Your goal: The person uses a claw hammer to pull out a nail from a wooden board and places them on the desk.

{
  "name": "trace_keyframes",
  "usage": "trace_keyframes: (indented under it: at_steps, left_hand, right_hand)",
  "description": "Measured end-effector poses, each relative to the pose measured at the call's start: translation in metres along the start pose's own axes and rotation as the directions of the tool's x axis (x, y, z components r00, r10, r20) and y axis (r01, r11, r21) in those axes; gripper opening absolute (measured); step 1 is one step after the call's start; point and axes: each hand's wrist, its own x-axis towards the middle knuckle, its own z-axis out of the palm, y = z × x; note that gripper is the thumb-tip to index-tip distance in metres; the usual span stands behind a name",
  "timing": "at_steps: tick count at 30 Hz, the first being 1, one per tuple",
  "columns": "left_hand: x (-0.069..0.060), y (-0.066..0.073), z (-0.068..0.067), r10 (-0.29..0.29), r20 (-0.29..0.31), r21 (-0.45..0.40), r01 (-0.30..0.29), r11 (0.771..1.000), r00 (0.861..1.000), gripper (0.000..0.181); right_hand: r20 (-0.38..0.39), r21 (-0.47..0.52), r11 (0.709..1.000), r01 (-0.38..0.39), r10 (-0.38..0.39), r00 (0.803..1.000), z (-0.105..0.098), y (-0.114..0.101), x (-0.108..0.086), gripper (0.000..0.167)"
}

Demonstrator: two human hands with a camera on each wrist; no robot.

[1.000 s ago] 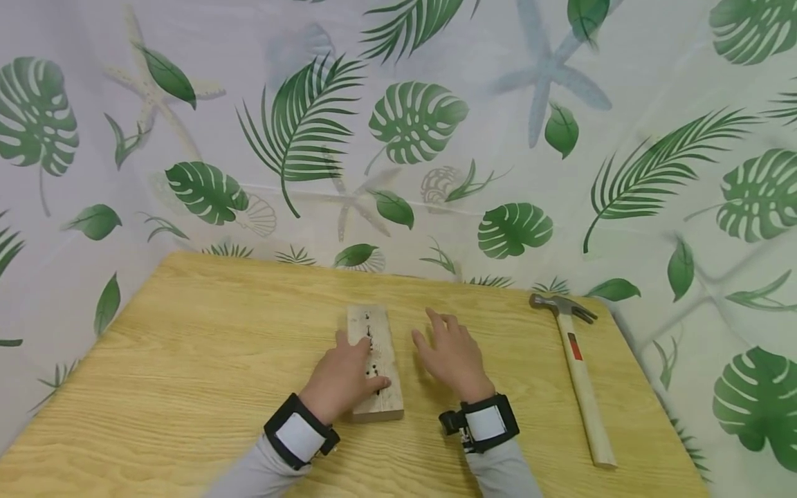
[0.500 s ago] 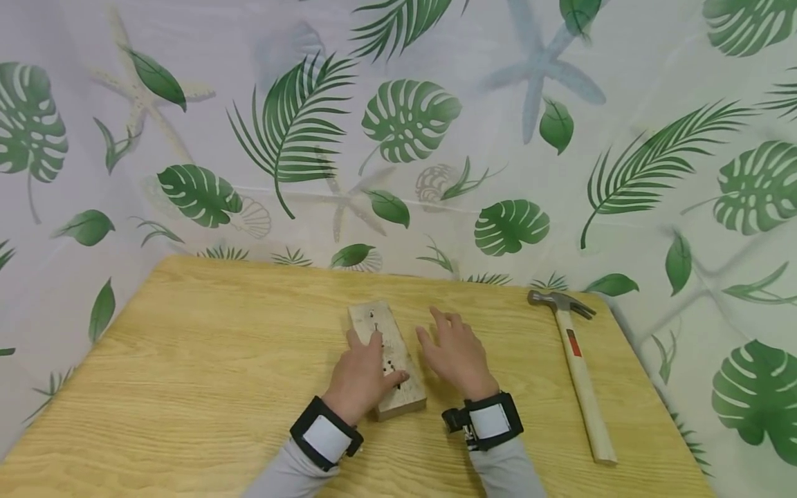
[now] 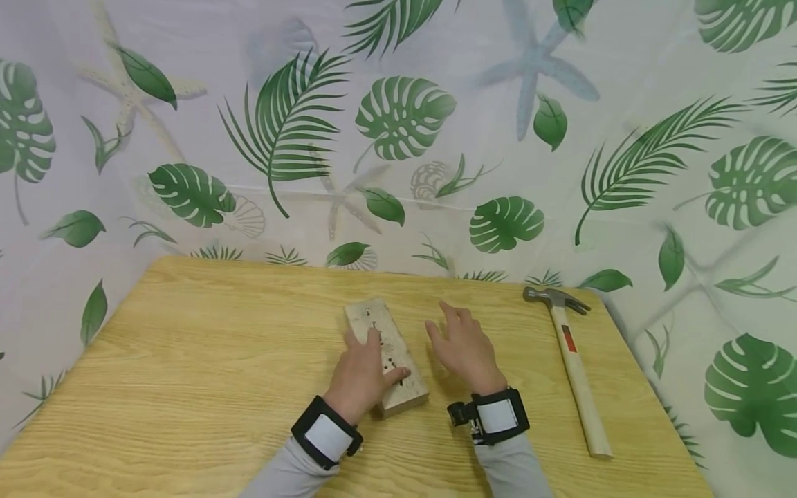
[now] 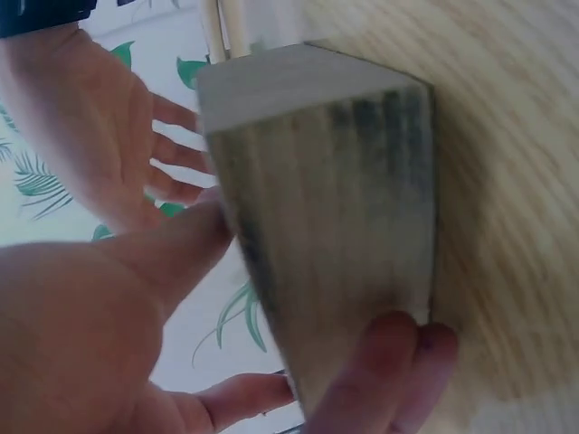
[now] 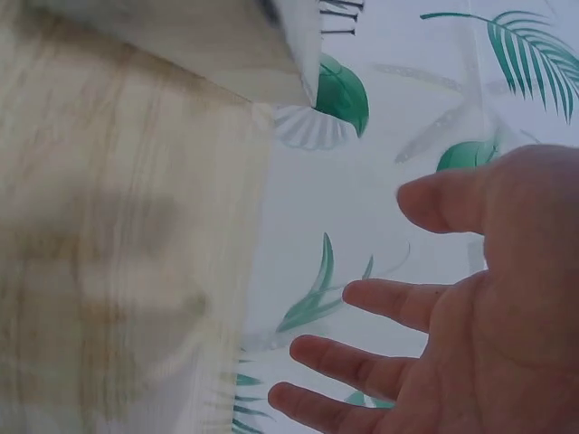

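Note:
A thick wooden block (image 3: 389, 342) lies slanted on the table, with several dark holes and nails along its top. My left hand (image 3: 358, 377) grips it from the left side, thumb over the top face. In the left wrist view, fingertips (image 4: 384, 357) press the side of the block (image 4: 326, 208) and the thumb lies along its other edge. Several nails (image 5: 342, 16) stick out of the block in the right wrist view. Right of the block, apart from it, my right hand (image 3: 467, 349) is held with spread, relaxed fingers and holds nothing.
A claw hammer (image 3: 569, 360) with a wooden handle lies at the right side of the wood-grain table (image 3: 205, 366), its head toward the back. A leaf-patterned cloth (image 3: 398, 166) hangs behind the table.
My left hand has moved right and turned the wooden block, swinging its near end to the right. The right hand stays beside it, almost unmoved. The hammer lies still.

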Motion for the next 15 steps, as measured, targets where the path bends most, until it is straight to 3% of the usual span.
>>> trace_keyframes:
  at_steps: [4, 8, 15]
  left_hand:
    - [0.0, 0.001, -0.007, -0.018, 0.042, 0.022, 0.017, 1.0, 0.999, 0.075]
    - [0.001, 0.002, -0.023, -0.01, 0.048, 0.077, 0.007, 0.997, 0.999, 0.066]
    - [0.006, -0.005, -0.045, 0.015, -0.023, 0.091, -0.013, 0.996, 1.0, 0.042]
  right_hand:
    - [0.047, 0.075, 0.996, -0.053, 0.05, 0.998, -0.021, 0.018, 0.0, 0.065]
    - [0.069, 0.113, 0.984, -0.138, 0.131, 0.989, -0.054, 0.06, -0.013, 0.071]
    - [0.074, -0.041, 0.969, -0.243, 0.245, 0.967, -0.092, 0.149, -0.054, 0.081]
